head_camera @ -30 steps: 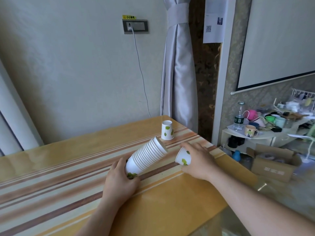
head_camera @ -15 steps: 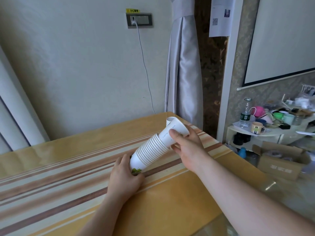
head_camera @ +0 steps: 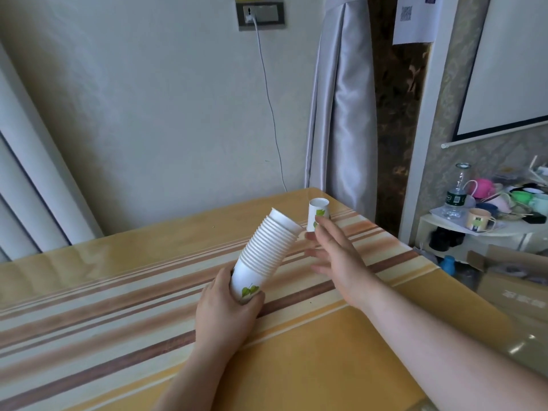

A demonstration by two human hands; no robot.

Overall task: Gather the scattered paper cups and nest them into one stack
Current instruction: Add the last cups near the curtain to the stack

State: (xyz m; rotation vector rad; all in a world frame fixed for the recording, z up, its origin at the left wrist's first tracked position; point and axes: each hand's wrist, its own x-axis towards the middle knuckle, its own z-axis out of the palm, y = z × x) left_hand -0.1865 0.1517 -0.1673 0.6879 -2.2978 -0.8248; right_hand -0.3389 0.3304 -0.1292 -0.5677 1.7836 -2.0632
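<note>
A tilted stack of several white paper cups with green leaf prints [head_camera: 267, 250] leans up and to the right, mouth end high. My left hand [head_camera: 228, 315] grips its base just above the table. My right hand [head_camera: 335, 253] hovers to the right of the stack with fingers spread and nothing in them. Its fingertips are close to a single upright paper cup [head_camera: 318, 213] that stands near the table's far right corner. The fingers partly hide that cup's lower right side.
The striped yellow-and-brown table [head_camera: 311, 351] ends at a glossy right edge. Beyond it stand a cardboard box [head_camera: 516, 280] and a low shelf [head_camera: 486, 226] crowded with mugs and a bottle. A grey curtain [head_camera: 341, 114] hangs behind the far corner.
My right hand pushed the cup it held into the top of the stack, let go, and now reaches open toward the lone cup at the back.
</note>
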